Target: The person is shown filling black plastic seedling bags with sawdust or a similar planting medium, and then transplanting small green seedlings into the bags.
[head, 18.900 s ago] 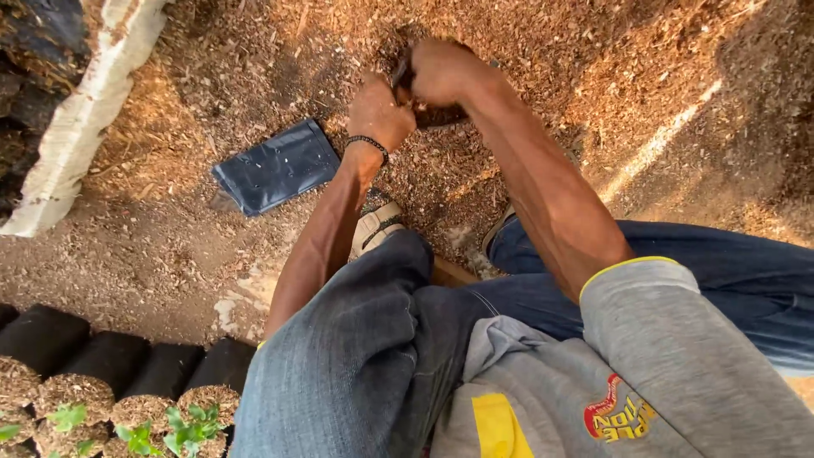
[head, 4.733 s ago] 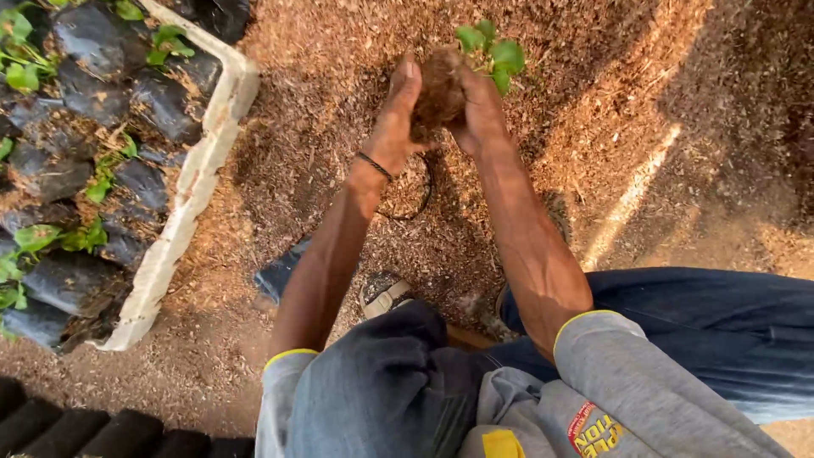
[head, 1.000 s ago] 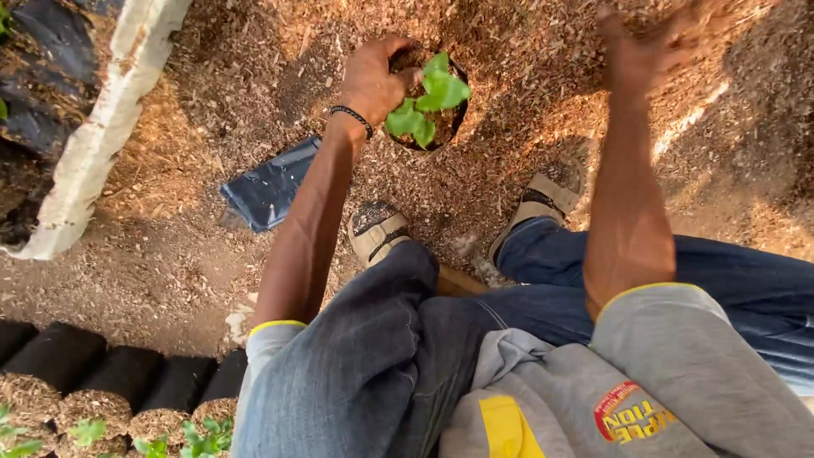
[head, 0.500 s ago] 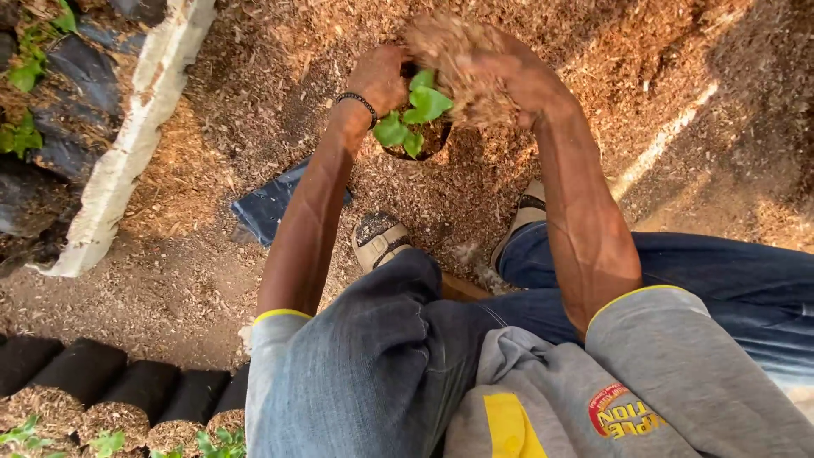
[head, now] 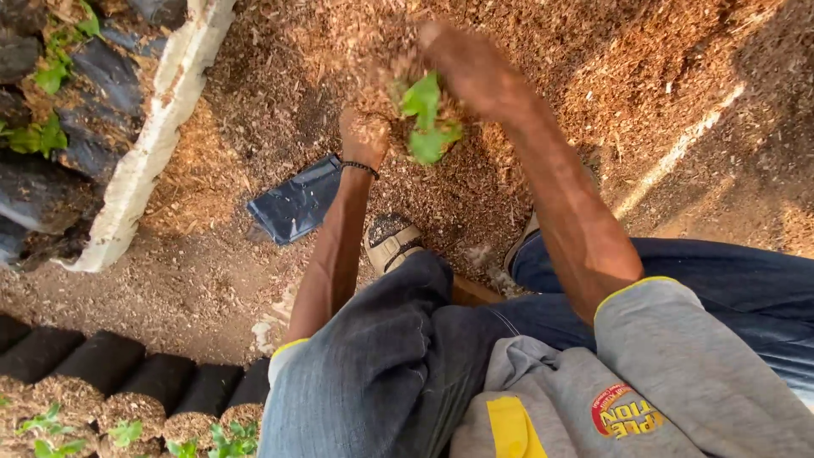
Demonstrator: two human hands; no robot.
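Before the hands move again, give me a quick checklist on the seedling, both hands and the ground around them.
1. Seedling leaves above the mulch: ok, green leaves show between the hands.
2. Left hand at the seedling: ok, coated in mulch, close beside the leaves; contact cannot tell.
3. Right hand over the seedling: ok, but blurred, grip cannot tell.
4. Bag around the seedling's roots: cannot tell, hidden by mulch and hands.
5. Flat black bag within reach: ok, lying on the mulch by the left forearm.
6. Shoe apart from the seedling: ok.

Grey yellow-cuffed sleeves, jeans — black wristband
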